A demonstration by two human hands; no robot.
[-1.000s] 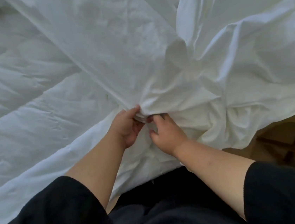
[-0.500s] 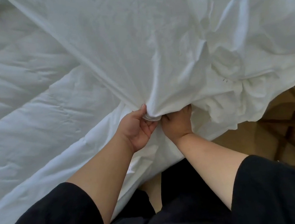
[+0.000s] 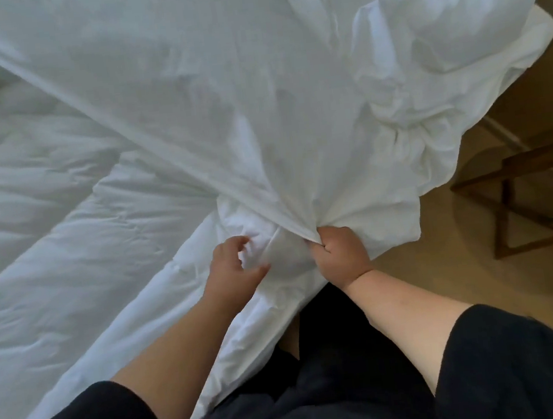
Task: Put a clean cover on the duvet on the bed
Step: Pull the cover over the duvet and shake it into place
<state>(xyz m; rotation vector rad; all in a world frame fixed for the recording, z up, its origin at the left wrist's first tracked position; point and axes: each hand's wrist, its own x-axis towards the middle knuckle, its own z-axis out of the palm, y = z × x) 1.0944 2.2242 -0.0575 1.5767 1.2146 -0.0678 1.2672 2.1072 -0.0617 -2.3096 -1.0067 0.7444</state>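
A quilted white duvet (image 3: 54,207) is spread flat across the left part of the view, its stitched channels running diagonally, and its near corner is located at the lower centre, just beside the person's dark clothing. A hemmed edge of the white cover (image 3: 220,88) is drawn taut diagonally from the upper left down to the centre, so that the cover overlies the upper and right part of the duvet. The left hand (image 3: 232,271) is positioned over the bunched duvet corner, just left of the cover's gathered point; its fingers are loosely curled and parted, and whether any fabric is pinched between them cannot be told, since the hand is blurred. Immediately to the right, the right hand (image 3: 340,253) is clenched round a gathered corner of the cover, from which tension folds radiate upward. Further right, the loose remainder of the cover is heaped in crumpled folds and hangs past the bed edge above a tan floor (image 3: 424,282). At the far right, a dark wooden frame (image 3: 508,200) stands on the floor, well apart from the hands.
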